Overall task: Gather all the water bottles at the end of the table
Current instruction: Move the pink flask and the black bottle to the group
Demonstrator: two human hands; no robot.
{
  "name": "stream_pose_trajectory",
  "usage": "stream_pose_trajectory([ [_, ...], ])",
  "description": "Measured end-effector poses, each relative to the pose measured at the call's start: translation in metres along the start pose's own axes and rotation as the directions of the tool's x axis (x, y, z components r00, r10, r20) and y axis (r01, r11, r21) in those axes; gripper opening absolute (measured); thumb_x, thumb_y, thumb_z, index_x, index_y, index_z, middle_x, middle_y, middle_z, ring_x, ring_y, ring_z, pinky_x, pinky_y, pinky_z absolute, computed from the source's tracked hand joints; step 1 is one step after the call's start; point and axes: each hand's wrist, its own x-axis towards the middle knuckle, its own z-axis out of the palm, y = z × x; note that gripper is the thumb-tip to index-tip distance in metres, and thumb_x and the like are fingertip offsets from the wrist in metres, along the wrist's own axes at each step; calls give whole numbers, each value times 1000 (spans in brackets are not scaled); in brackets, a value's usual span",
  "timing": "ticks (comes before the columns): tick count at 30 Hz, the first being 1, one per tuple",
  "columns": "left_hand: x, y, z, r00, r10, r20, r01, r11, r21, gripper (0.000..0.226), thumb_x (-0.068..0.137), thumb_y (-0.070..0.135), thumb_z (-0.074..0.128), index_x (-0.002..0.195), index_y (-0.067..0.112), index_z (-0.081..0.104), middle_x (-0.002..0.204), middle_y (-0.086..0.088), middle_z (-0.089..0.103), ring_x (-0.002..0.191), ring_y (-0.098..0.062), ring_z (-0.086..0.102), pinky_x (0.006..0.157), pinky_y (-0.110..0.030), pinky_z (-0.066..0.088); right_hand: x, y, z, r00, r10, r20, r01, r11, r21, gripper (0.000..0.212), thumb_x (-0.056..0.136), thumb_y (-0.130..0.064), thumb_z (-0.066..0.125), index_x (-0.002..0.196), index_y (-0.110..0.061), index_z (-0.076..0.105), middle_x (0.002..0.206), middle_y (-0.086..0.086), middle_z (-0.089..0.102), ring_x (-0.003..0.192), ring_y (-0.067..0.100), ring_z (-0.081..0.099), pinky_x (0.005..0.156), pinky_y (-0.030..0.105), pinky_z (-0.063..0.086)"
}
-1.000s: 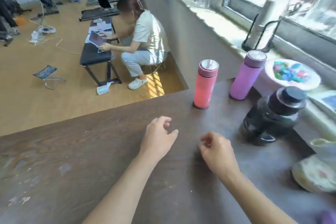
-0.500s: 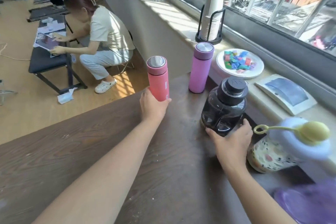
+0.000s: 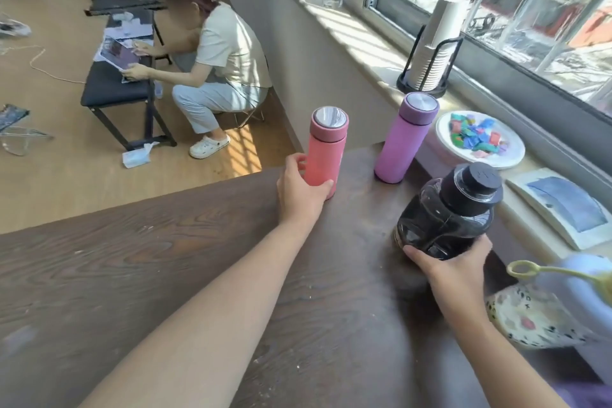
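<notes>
A pink bottle [image 3: 324,149] with a steel cap stands upright near the far edge of the dark wooden table [image 3: 165,258]. My left hand [image 3: 299,195] wraps around its lower part. A purple bottle [image 3: 402,144] stands upright to its right, untouched. Nearer me, a wide black bottle [image 3: 447,214] with a black cap leans slightly, and my right hand [image 3: 452,267] grips its base. A patterned bottle [image 3: 536,316] with a pale lid and yellow loop sits at the right edge, partly cut off.
On the windowsill along the right are a plate of coloured pieces [image 3: 480,139], a stack of paper cups in a black holder [image 3: 430,53] and a flat white item [image 3: 563,209]. Beyond the table's far edge a person [image 3: 218,60] crouches by a low black bench [image 3: 116,86].
Both hands reached forward from the bare tabletop. The left closed around the pink bottle, and the right closed around the base of the black bottle. The view has shifted.
</notes>
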Motion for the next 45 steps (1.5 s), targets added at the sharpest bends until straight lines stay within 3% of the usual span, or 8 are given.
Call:
stream_pose_trajectory([
  [5,5,2,8,1000,0,6,0,1000,-19,64,72,20,93,131,21,68,120,-4,80,110,-25,74,90,-28,54,-3,-6,-2,1000,5,-18,-6,999,-54,88,66,-16,97,134,-15,42,131,0,60,116,18,59,98,32,43],
  [10,-5,-11,-19,1000,-5,-13,5,1000,-8,57,70,22,92,123,26,70,104,6,78,98,-18,73,85,-30,58,-16,-17,9,999,-22,-25,19,994,-105,89,61,-26,99,132,-18,46,129,-1,63,111,16,59,97,34,45],
  [14,-19,-30,-76,997,-48,-57,48,999,-12,53,70,23,95,117,29,70,88,17,67,80,-4,67,71,-14,47,-40,-30,48,997,-34,69,41,994,-99,84,61,-25,99,126,-20,45,125,-2,62,112,19,62,96,35,48],
  [20,-39,-76,-200,969,-87,-231,85,996,-18,54,65,31,97,112,31,71,98,17,78,89,5,73,75,-14,53,-92,-64,146,948,-106,301,120,992,-28,90,61,-21,98,133,-21,44,123,-9,62,112,13,62,100,37,51],
  [25,-60,-121,-318,888,-153,-433,138,988,-66,49,62,29,95,105,37,72,95,20,80,93,-2,78,85,-32,62,-159,-92,244,847,-160,507,174,985,20,97,61,-26,98,138,-24,40,129,-9,61,118,16,61,99,36,50],
  [34,-119,-194,-473,698,-259,-668,236,963,-127,52,60,21,95,108,30,75,89,27,81,86,11,75,84,-33,64,-309,-125,382,598,-252,761,260,959,114,100,62,-26,98,141,-23,37,125,-13,57,112,10,56,97,30,45],
  [39,-146,-215,-505,685,-292,-667,216,956,-197,52,67,6,93,111,29,76,94,32,80,84,13,76,69,-7,55,-369,-136,437,481,-279,832,306,942,139,102,61,-27,98,142,-23,36,123,-14,56,109,10,57,97,31,46],
  [45,-165,-232,-519,707,-308,-637,196,950,-242,53,67,-2,92,110,24,76,96,19,84,89,0,81,78,-16,62,-406,-146,483,391,-325,861,372,912,175,99,60,-27,99,139,-19,38,120,-12,55,109,12,55,94,30,44],
])
